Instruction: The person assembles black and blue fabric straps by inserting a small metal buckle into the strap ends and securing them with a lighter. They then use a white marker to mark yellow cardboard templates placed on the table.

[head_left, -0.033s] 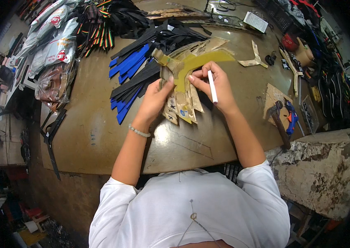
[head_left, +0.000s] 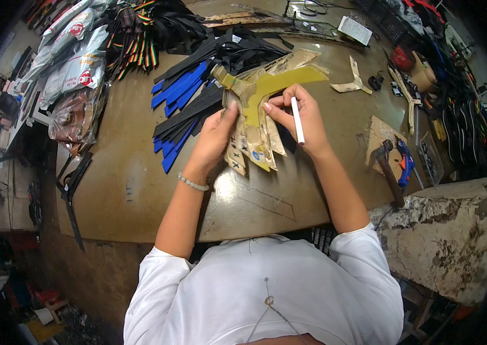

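Observation:
Over the middle of the table I hold up a stack of Y-shaped templates [head_left: 253,118], tan with a yellow top piece and dark handwritten marks on the lower legs. My left hand [head_left: 218,133] is closed round the stack's left edge, its thumb on the front. With thumb and fingers, my right hand [head_left: 299,117] pinches the right edge, while a slim white pen [head_left: 297,122] stays tucked between its fingers. Just left of the stack lie black straps [head_left: 189,109] and bright blue strips [head_left: 175,90], fanned out and partly hidden behind my left hand.
A smaller Y-shaped template [head_left: 352,79] lies at the right back. Nearer on that side are a hammer [head_left: 391,178] and a blue tool [head_left: 406,164]. Plastic-wrapped packages [head_left: 77,69] pile up at the left, and a black strap [head_left: 72,192] hangs over the table's left edge.
The stack has tilted slightly, its lower legs spreading a little. My left thumb sits somewhat higher on its edge; both hands keep their hold.

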Action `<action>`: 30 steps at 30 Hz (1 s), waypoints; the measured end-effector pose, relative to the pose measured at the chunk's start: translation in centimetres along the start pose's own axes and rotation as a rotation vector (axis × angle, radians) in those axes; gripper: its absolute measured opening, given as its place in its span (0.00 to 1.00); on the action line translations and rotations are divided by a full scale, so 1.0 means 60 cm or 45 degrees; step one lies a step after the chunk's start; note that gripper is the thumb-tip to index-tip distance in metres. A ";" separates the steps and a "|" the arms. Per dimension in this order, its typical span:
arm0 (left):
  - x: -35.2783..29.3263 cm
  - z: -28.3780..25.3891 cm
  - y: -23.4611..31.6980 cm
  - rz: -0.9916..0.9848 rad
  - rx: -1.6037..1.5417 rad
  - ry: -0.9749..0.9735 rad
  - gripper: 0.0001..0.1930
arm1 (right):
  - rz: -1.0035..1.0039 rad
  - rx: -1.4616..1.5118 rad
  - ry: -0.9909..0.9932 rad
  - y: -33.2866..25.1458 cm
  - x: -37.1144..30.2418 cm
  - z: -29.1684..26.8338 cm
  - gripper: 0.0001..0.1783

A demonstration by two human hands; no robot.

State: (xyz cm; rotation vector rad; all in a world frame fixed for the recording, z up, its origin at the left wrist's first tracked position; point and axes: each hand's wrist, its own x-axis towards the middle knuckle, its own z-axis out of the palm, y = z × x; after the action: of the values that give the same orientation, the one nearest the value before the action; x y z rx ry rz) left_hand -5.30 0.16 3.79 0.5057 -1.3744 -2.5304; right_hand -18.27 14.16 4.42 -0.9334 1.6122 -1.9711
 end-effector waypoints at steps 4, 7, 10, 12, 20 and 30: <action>-0.012 0.033 0.001 0.159 0.420 0.050 0.22 | -0.068 -0.337 0.121 -0.004 -0.011 0.007 0.21; -0.005 0.051 0.000 0.151 0.490 0.009 0.21 | -0.070 -0.554 0.273 -0.014 -0.033 -0.004 0.17; 0.019 0.064 -0.003 0.165 0.444 -0.084 0.19 | -0.097 -0.760 0.464 -0.046 -0.081 -0.052 0.15; 0.059 0.078 -0.007 0.214 0.394 -0.203 0.19 | -0.094 -0.923 0.676 -0.069 -0.124 -0.085 0.13; 0.188 0.146 -0.050 0.866 1.205 0.038 0.19 | -0.482 -1.600 0.346 -0.075 -0.244 -0.097 0.13; 0.058 -0.118 0.029 1.216 2.034 0.107 0.21 | 0.072 -0.800 0.115 0.000 -0.214 -0.001 0.16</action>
State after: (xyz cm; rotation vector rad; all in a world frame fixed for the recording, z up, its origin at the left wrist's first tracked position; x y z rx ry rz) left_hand -5.64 -7.42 1.03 0.0431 -2.4675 -0.3697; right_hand -9.57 23.10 1.44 -1.0021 2.3451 -1.4959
